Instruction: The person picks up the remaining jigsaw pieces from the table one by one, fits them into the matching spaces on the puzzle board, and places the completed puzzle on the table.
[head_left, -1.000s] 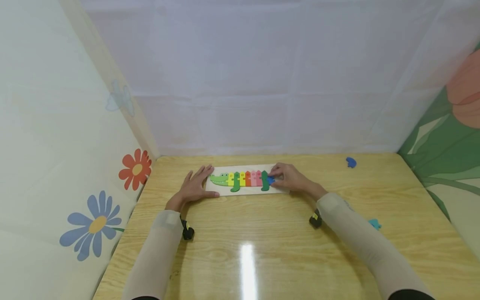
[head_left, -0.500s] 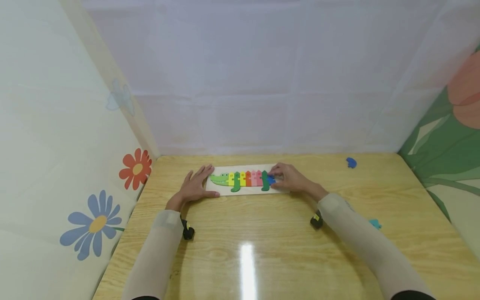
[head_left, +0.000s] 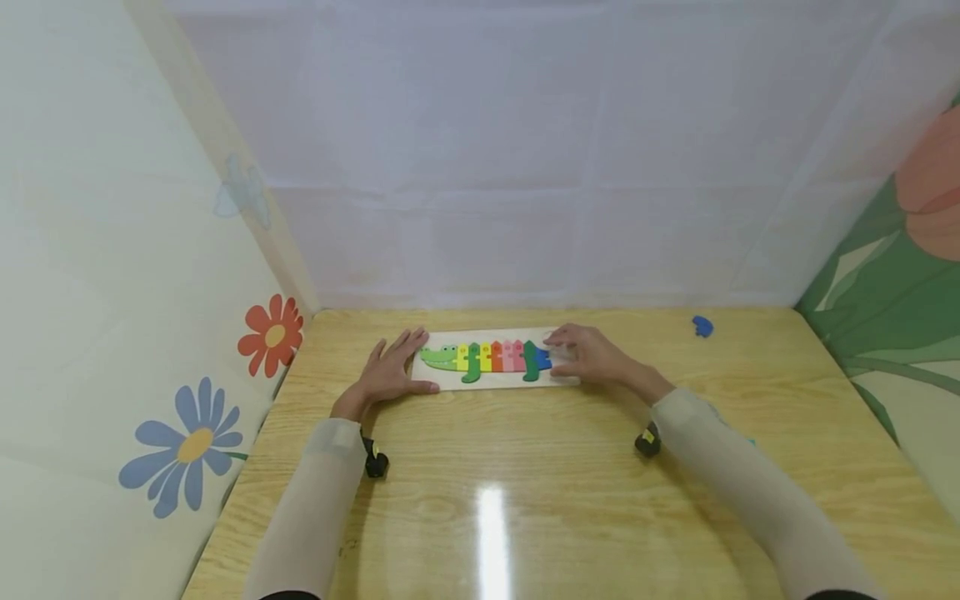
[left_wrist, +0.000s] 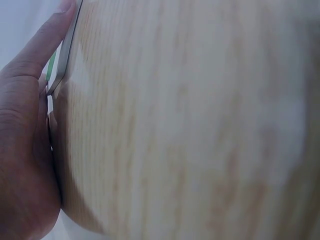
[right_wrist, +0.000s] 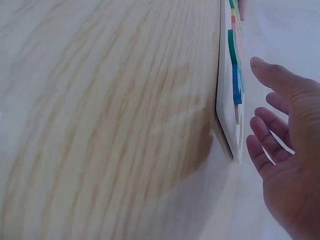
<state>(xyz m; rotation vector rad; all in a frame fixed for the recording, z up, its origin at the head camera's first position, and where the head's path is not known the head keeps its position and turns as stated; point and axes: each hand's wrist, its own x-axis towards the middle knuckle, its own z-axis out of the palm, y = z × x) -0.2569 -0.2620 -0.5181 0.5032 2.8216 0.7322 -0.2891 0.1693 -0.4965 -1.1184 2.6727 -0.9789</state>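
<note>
A white puzzle board (head_left: 495, 383) lies near the table's back edge, with a crocodile of coloured pieces on it. Its light green head piece (head_left: 438, 358) is at the left; yellow, green, orange and pink pieces follow. At the right end of the row sits a blue piece (head_left: 543, 359). My left hand (head_left: 390, 371) rests at the board's left end, fingers and thumb spread along its edges. Over the board's right end, my right hand (head_left: 592, 357) is apart from the blue piece, thumb and fingers parted. In the right wrist view that hand (right_wrist: 290, 120) holds nothing.
Another blue puzzle piece (head_left: 702, 326) lies at the back right of the wooden table (head_left: 420, 500). A teal piece (head_left: 752, 442) is mostly hidden behind the right sleeve. A white cloth wall (head_left: 480, 208) rises behind the table.
My right hand has let go of the blue piece and drawn slightly right. The blue piece stays on the board. My left hand has not moved.
</note>
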